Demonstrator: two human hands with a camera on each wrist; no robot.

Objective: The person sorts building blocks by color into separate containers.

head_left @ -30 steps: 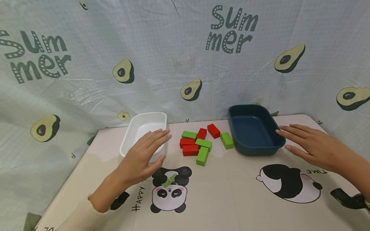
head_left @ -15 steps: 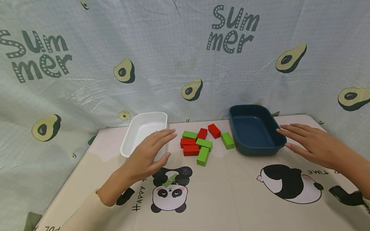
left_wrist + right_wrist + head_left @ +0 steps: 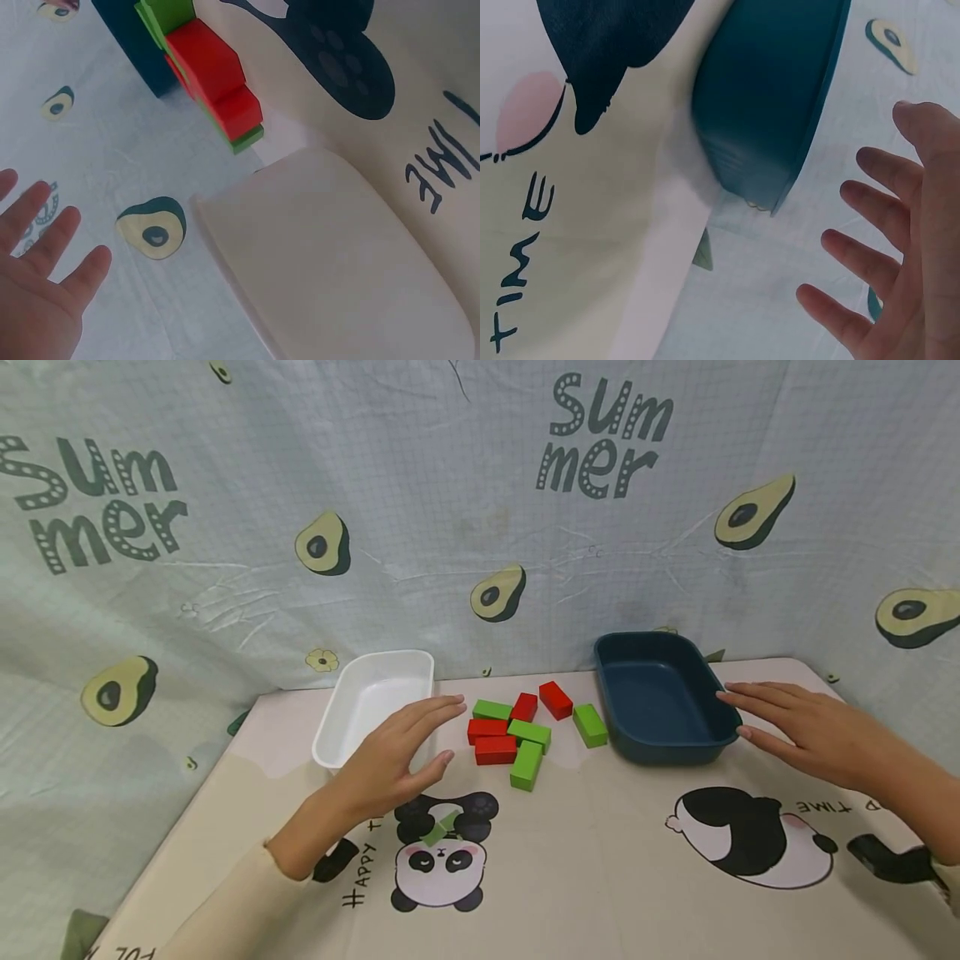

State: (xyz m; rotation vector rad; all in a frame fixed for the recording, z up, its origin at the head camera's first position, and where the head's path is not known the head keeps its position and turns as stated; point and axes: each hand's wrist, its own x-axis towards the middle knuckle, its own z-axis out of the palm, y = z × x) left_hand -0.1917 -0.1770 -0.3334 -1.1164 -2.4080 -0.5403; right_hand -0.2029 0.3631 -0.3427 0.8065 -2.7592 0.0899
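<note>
My left hand (image 3: 393,760) hovers in front of the white tray (image 3: 337,714), fingers extended towards the blocks and holding nothing. My right hand (image 3: 813,731) is beside the dark blue tray (image 3: 663,753), its straight fingertips overlapping the tray's right rim in the head view. Between the trays lie several red and green blocks, among them a red block (image 3: 495,751), a green block (image 3: 527,766) and another green block (image 3: 590,726) near the blue tray. In the left wrist view, red blocks (image 3: 206,60) show beyond the white tray (image 3: 337,255). Spread fingers (image 3: 840,311) appear in the right wrist view, apart from the blue tray (image 3: 765,97).
A tablecloth (image 3: 570,877) printed with pandas covers the table. Behind it hangs a pale curtain (image 3: 420,468) with avocado prints, close to the backs of both trays. Dark straps (image 3: 888,860) show under the wrists.
My left hand has moved right and slightly up, closer to the blocks. The right hand stays nearly still beside the blue tray. Blocks and trays have not moved.
</note>
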